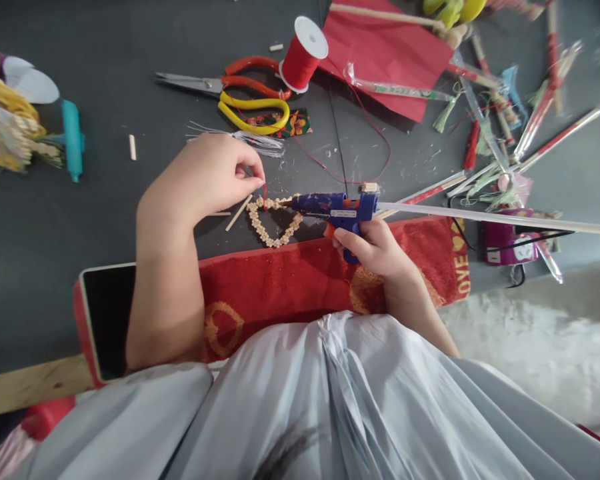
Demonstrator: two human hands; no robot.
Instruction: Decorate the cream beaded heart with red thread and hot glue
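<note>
My left hand (220, 175) pinches a short red thread (265, 193) between thumb and fingertips. The thread hangs down to the top of a heart-shaped ring of small beige pieces (275, 241), which lies on the dark table. My right hand (373, 247) is wrapped round the handle of a blue glue gun (325, 204), a finger at its orange trigger. The nozzle points left and reaches the upper right part of the heart; whether it touches cannot be seen. A long, whitish glue stick (480, 217) sticks out of the gun's back. Thin wooden sticks (239, 213) lie beside the heart.
A red towel (280, 277) lies along the front edge, with a phone (111, 320) at its left. Scissors (195, 83), yellow-handled pliers (255, 113), a red thread spool (303, 60) and red paper (380, 53) lie beyond. Tasselled sticks (535, 120) and a purple box (510, 237) are at right.
</note>
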